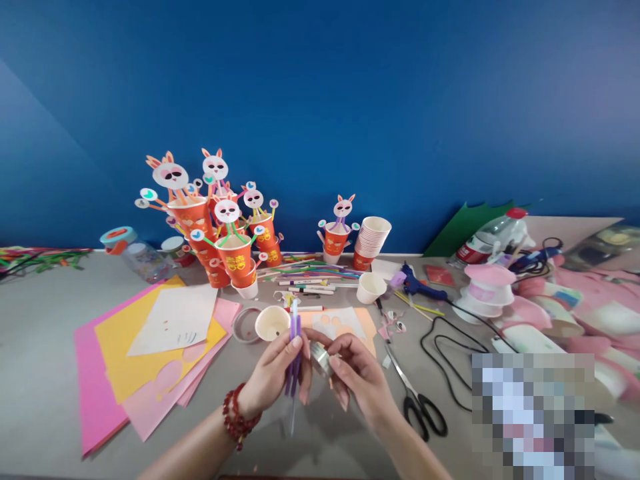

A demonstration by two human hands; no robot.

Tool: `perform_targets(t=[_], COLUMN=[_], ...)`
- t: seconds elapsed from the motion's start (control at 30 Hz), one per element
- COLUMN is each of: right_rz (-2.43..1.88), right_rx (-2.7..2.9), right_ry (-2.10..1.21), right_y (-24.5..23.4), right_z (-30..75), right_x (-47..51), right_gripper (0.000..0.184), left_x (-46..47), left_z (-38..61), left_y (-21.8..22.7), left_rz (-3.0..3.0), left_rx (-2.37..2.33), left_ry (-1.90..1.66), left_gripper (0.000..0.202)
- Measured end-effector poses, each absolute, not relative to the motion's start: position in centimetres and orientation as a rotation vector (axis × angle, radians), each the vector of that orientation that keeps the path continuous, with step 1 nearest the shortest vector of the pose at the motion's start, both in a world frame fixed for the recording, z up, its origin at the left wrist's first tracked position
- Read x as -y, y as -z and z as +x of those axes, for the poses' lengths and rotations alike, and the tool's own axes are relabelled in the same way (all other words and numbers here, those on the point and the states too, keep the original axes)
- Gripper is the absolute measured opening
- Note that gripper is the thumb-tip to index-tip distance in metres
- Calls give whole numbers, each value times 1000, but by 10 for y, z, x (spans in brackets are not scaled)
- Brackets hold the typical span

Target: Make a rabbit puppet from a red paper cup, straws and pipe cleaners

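Note:
My left hand (280,367) is closed around some upright purple strips (294,363) that look like pipe cleaners, pinched under the thumb. A thin pale strip hangs below them. Beside it, my right hand (361,373) grips a small shiny roll (321,359) that looks like clear tape; the fingers of both hands nearly meet there. Just behind the hands stand a white paper cup (273,323) and a grey tape ring (246,325). An orange paper sheet (369,327) with a white cut-out sheet (345,323) on it lies beyond my right fingers.
Red cups with rabbit faces (236,257) stand at the back left. Coloured paper sheets (113,333) lie left. To the right are black-handled scissors (425,415), a blue glue gun (417,283) with its looping cord (436,347), a plastic bottle (495,237) and pink-and-white cups (487,287).

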State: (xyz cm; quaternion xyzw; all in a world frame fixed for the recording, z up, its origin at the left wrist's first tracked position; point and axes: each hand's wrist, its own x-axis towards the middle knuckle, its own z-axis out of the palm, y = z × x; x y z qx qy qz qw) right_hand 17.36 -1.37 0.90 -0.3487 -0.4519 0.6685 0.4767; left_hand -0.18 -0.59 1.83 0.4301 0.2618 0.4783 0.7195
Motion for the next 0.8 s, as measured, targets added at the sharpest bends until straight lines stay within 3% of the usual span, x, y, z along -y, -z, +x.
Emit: perform_targets(t=[0.2, 0.3, 0.47, 0.8], right_rz=[-889, -905, -724, -789], right_rx=[1346, 1641, 2079, 2135], right_ry=[-1455, -1176, -686, -696], right_y=[1, -1, -15, -9], right_z=[173, 180, 190, 195], right_x=[17, 15, 9, 8], right_gripper=[21, 15, 28, 12], left_x=[4, 6, 7, 2], left_z=[-1, -4, -7, -9], left_y=[-27, -33, -33, -32], left_rz=[760, 772, 786, 738], left_rx=[-650, -706, -777, -763], left_ry=[-1060, -1027, -973, -888], left_gripper=[28, 27, 28, 30])
